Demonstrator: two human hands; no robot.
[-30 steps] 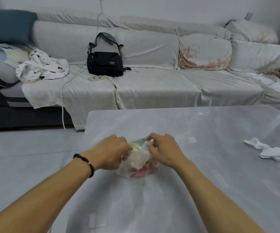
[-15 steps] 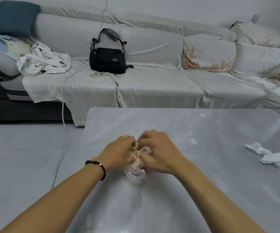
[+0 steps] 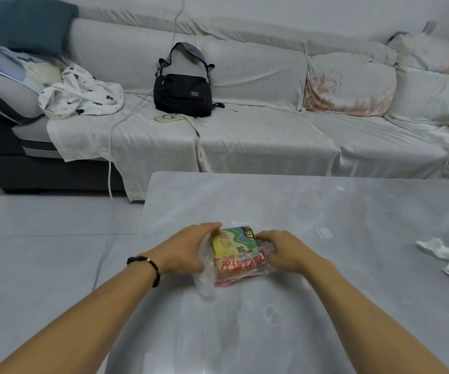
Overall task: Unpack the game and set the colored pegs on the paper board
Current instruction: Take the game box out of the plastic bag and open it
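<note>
The game pack (image 3: 236, 252) lies on the grey table (image 3: 326, 306) in a clear plastic bag, with a folded yellow, green and blue printed paper on top and red pieces showing through below. My left hand (image 3: 188, 248) grips the bag's left side, and loose plastic bunches under that hand. My right hand (image 3: 285, 251) grips the bag's right side. Whether the bag is open cannot be told. No single peg can be made out.
Crumpled white tissues (image 3: 447, 256) lie at the table's right edge. Behind the table stands a covered sofa (image 3: 245, 136) with a black bag (image 3: 183, 90), a phone (image 3: 169, 117) and a white cloth (image 3: 80, 95). Grey floor tiles lie to the left.
My hands, bunched together over the bag before, have drawn apart to its two sides. The printed paper and the red contents now show between them.
</note>
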